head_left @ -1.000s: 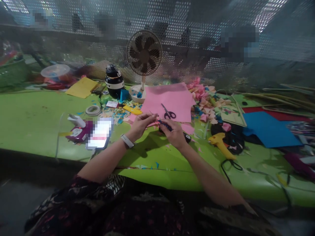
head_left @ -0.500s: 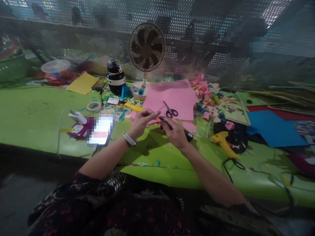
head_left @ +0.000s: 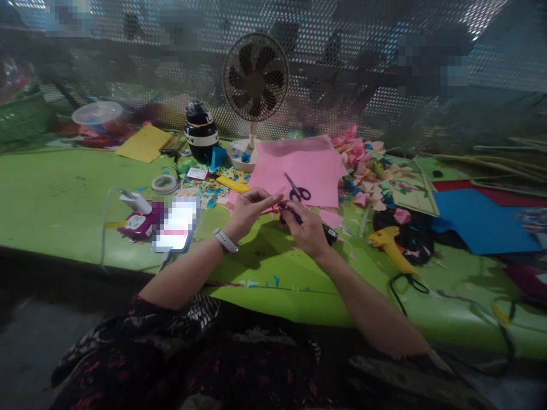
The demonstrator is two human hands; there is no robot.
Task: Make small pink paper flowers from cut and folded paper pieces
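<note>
From where I stand, both hands meet near the middle of the frame, over the green worktop (head_left: 64,199). The right hand (head_left: 308,230) has its thumb and fingers closed around a small dark blue piece (head_left: 294,213), whose shape is mostly hidden. The left hand (head_left: 251,212) points its drawn-in fingers and thumb toward that piece, tips close together; I can't tell whether they pinch anything. A black object (head_left: 330,234) shows just beside the right hand, partly covered by it. Right above the hands, dark-handled scissors (head_left: 301,193) lie on a pink sheet (head_left: 294,156). A yellow glue gun (head_left: 395,247) rests at right of centre, a lit phone (head_left: 175,226) at left of centre, and a fan (head_left: 255,83) stands at upper centre.
</note>
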